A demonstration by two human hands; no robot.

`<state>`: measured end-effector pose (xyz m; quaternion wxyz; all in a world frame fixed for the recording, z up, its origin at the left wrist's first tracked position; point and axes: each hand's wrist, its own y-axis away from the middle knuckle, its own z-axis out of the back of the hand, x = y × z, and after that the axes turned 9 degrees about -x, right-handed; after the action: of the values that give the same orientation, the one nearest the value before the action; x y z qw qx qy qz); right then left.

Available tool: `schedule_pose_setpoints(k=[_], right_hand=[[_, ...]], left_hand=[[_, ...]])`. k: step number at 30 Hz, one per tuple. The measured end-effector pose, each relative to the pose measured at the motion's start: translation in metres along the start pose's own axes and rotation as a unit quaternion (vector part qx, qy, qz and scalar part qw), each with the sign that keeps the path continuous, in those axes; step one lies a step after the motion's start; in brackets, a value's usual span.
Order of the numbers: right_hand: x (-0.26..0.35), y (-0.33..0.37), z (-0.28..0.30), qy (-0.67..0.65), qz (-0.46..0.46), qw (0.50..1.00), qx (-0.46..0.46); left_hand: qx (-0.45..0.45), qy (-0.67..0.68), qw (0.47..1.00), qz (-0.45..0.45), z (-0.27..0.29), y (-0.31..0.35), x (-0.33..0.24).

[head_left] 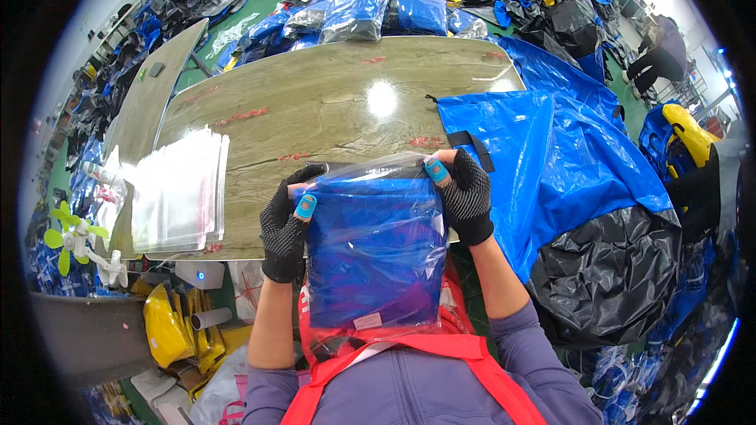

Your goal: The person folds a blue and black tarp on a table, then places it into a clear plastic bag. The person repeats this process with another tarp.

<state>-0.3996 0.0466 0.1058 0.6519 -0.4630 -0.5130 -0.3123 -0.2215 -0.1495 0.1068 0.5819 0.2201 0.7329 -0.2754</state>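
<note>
A clear plastic bag [376, 267] with a folded blue sheet-like item inside is held up before my chest, its upper edge over the near edge of the table. My left hand [285, 224] grips the bag's upper left corner, and my right hand [468, 195] pinches the upper right corner. Both hands wear black dotted gloves with bare fingertips, and blue tape wraps both thumbs. Just beyond my right hand, a large blue tarpaulin-like sheet [543, 149] with a black strap spreads over the table's right side. Its black part [610, 275] hangs crumpled at the right.
The wood-patterned table [315, 110] carries a stack of flat clear bags [177, 197] at left. A small green-bladed fan [72, 238] stands at the far left. Packed blue bundles [354, 12] lie beyond the table. Yellow pieces [168, 327] sit below left. A person [665, 51] bends at far right.
</note>
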Motion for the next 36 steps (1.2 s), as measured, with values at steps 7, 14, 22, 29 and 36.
schedule_pose_setpoints(k=[7, 14, 22, 29, 36], right_hand=[[0.005, 0.019, -0.006, 0.031, 0.030, 0.999, 0.022], [-0.013, 0.037, -0.002, 0.005, -0.023, 0.999, 0.045], [0.007, 0.018, 0.011, 0.136, -0.008, 0.978, 0.161], [0.007, 0.029, -0.006, 0.133, 0.091, 0.987, -0.012], [-0.012, 0.009, -0.014, -0.010, -0.120, 0.992, -0.041]], left_hand=[[0.017, -0.082, 0.996, -0.009, 0.020, 0.009, -0.004], [0.150, -0.033, 0.988, -0.010, 0.044, 0.031, 0.012], [0.099, -0.170, 0.980, -0.037, 0.050, 0.028, 0.008], [0.020, -0.217, 0.972, -0.091, 0.022, 0.001, -0.011], [0.119, 0.021, 0.992, 0.023, 0.027, -0.020, 0.005]])
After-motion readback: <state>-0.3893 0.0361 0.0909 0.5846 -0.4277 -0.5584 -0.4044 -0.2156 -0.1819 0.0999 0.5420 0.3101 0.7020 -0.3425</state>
